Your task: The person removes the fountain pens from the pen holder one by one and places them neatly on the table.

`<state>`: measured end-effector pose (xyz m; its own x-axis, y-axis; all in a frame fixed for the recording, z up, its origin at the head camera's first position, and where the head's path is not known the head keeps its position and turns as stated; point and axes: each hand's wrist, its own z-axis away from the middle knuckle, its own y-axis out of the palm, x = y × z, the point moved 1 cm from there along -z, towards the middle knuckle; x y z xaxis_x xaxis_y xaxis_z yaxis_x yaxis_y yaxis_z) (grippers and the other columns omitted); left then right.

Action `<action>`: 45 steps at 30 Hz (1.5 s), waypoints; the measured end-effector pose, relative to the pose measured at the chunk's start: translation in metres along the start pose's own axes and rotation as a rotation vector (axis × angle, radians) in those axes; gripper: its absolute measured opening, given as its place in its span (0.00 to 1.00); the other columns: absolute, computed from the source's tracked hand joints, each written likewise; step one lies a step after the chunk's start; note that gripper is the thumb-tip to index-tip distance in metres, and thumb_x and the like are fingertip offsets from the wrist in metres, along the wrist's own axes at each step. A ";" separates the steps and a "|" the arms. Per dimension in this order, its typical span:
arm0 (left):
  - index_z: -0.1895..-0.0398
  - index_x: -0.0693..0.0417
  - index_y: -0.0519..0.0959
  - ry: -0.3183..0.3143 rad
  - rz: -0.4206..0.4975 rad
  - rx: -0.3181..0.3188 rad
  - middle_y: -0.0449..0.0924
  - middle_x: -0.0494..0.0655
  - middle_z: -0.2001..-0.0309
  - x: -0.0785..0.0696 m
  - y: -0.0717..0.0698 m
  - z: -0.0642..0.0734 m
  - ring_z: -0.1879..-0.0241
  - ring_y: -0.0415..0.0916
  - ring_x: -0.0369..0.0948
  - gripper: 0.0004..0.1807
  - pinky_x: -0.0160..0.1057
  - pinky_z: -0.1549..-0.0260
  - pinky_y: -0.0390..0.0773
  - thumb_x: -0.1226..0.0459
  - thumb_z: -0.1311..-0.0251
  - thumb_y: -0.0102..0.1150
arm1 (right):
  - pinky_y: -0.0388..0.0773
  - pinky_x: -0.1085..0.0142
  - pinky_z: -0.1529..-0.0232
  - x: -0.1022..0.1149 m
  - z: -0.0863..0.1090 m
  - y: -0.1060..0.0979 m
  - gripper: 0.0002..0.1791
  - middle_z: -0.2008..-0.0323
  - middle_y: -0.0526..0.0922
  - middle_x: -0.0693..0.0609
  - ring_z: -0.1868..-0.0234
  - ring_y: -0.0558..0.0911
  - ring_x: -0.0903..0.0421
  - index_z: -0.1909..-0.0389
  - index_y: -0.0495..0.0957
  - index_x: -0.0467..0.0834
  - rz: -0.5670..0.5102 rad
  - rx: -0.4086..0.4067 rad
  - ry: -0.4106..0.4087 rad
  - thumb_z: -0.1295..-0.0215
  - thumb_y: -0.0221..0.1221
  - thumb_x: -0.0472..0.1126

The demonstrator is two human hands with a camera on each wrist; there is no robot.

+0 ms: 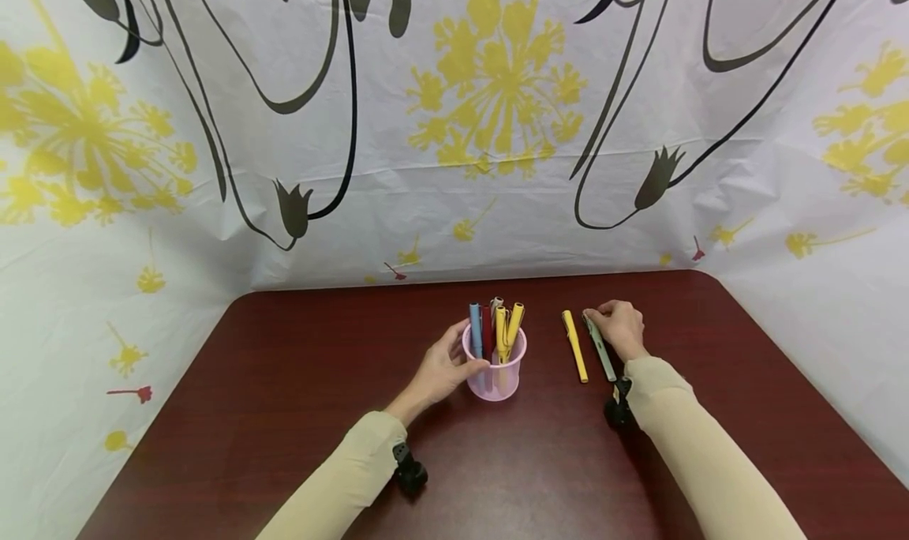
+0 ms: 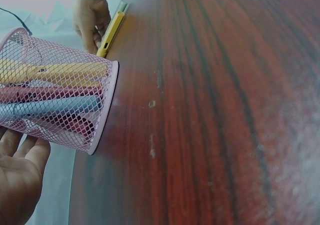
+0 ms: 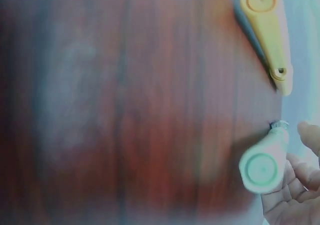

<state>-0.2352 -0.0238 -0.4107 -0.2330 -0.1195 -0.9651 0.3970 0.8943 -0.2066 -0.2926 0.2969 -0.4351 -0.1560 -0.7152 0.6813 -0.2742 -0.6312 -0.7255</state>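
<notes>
Over on the far side of the desk (image 1: 319, 350), the person's left hand (image 1: 443, 366) has its grip curled about the left side of a pink mesh pen cup (image 1: 494, 388), thumb across the near side by the rim and fingers round toward the far left. Inside stand a light blue pen (image 1: 476, 331), a dark red pen (image 1: 487, 336), a pale pen mostly tucked behind the others, and two yellow pens toward the right.

To the right of the cup, a loose yellow pen (image 1: 575, 346) and a green pen (image 1: 601, 350) lie nearly side by side but apart, each slanting from far left to near right. The green one is the right-hand of the pair, and the right hand (image 1: 621, 331) is at its far end, fingers close about it. From where I stand I cannot tell whether that grip is truly pinching the barrel; in the right wrist view the thumb seems just off it.

To do this well, I'd say, bring thumb and fingertips squarely onto both sides of the green barrel, since a slim round pen could roll. Care is due on the left, where the yellow one lies near enough to be nudged. A light, steady left hold should suffice; squeezing harder might tip the cup.
</notes>
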 end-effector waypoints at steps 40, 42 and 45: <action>0.31 0.63 0.56 -0.008 -0.013 -0.006 0.60 0.63 0.33 -0.001 0.001 0.002 0.34 0.60 0.56 0.37 0.50 0.37 0.66 0.68 0.42 0.61 | 0.76 0.77 0.76 0.120 0.086 0.016 0.09 0.74 0.81 0.45 0.76 0.77 0.62 0.62 0.81 0.35 -0.446 -0.074 -0.456 0.44 0.65 0.34; 0.31 0.62 0.56 -0.011 -0.016 -0.005 0.61 0.63 0.33 -0.001 0.001 0.002 0.34 0.60 0.56 0.37 0.50 0.37 0.66 0.68 0.42 0.61 | 0.73 0.79 0.75 0.122 0.088 0.020 0.09 0.74 0.82 0.46 0.75 0.77 0.62 0.63 0.82 0.37 -0.402 -0.098 -0.473 0.46 0.66 0.34; 0.31 0.62 0.56 -0.003 -0.018 -0.006 0.61 0.63 0.33 -0.001 0.001 0.003 0.34 0.61 0.56 0.37 0.50 0.37 0.66 0.69 0.42 0.61 | 0.73 0.80 0.75 0.125 0.090 0.025 0.10 0.75 0.81 0.47 0.75 0.77 0.60 0.64 0.81 0.37 -0.354 -0.121 -0.509 0.48 0.68 0.34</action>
<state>-0.2324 -0.0240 -0.4102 -0.2375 -0.1367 -0.9617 0.3876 0.8945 -0.2229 -0.2332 0.1650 -0.3765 0.4268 -0.5411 0.7246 -0.3365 -0.8387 -0.4282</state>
